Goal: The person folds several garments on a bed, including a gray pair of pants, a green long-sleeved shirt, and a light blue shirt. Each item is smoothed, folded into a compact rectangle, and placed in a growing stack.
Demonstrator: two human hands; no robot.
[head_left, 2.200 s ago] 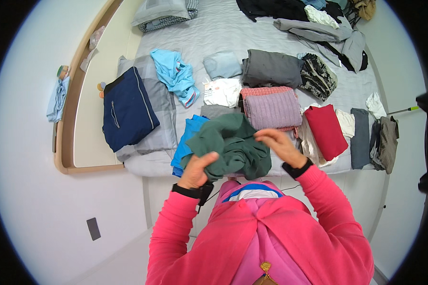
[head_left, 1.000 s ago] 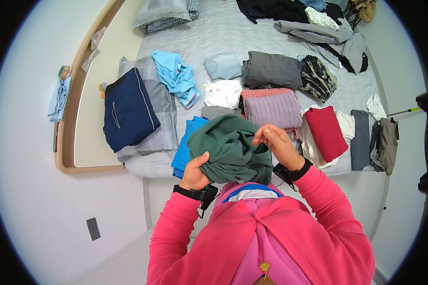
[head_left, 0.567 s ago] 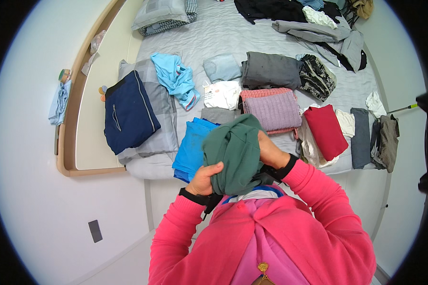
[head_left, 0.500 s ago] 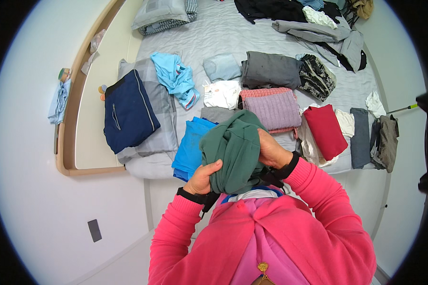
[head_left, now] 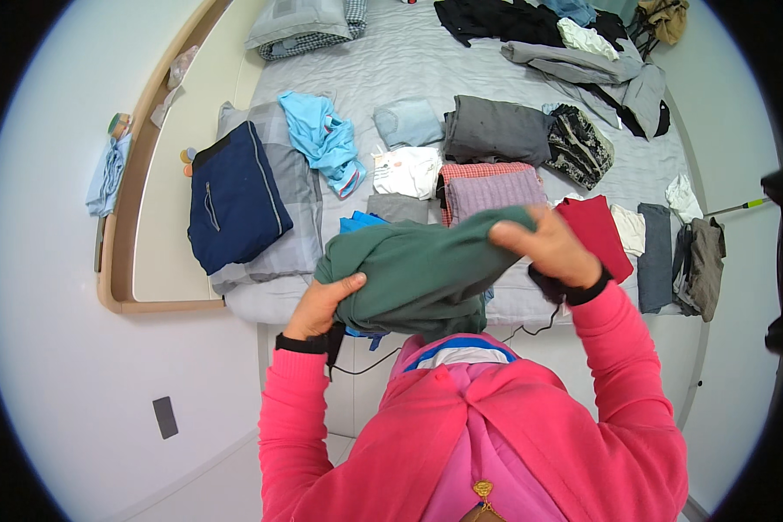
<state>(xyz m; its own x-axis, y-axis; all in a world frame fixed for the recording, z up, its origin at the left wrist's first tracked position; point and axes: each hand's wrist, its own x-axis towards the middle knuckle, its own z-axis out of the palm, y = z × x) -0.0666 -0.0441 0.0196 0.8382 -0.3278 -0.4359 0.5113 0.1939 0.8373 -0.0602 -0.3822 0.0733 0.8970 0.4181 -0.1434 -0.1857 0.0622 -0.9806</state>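
Note:
Stretched between my two hands is a dark green garment (head_left: 409,274), held in front of my chest above the bed's near edge. My left hand (head_left: 322,304) grips its left side, thumb on top. At the upper right corner my right hand (head_left: 552,248) pinches the cloth, with its fingers partly hidden. The garment's exact kind is unclear from its bunched shape. Below it, bright blue cloth (head_left: 363,221) shows in part. A folded grey cloth (head_left: 398,208) and a folded purple ribbed one (head_left: 496,190) lie just beyond it.
Folded navy trousers (head_left: 237,200) lie on a plaid pillow at left, beside a crumpled light blue garment (head_left: 322,139). Dark grey folded cloth (head_left: 496,128) and a red folded garment (head_left: 596,230) lie right. Loose clothes (head_left: 574,65) are heaped at the far right.
My hands have moved apart, the left one leftward and the right one to the right and up. The green garment, bunched before, is now spread wider between them.

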